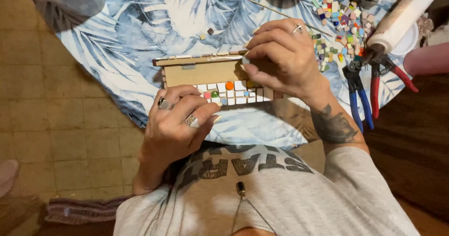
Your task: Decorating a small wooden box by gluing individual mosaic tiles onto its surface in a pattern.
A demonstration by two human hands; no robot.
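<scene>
Box (206, 72) of pale wood, partly faced with small white tiles and a few coloured beads, sits tipped on its side at the near edge of the worktop (140, 30), which is covered by a blue leaf-print cloth. From the head view, the left hand (180, 119), wearing two rings, grips the box's lower tiled side, fingers curled over it. The right hand (280, 58), one ring on it, rests on the box's right end, its fingertips pressed together at the top edge; whether they pinch a tile there I cannot tell. To the right lies a heap of coloured tiles (339, 25), and just beside it two pliers (369, 86), one blue-handled, one red. A white bottle (407, 16) lies tilted above them. A thin stick (276, 10) lies across the cloth behind the hands.
</scene>
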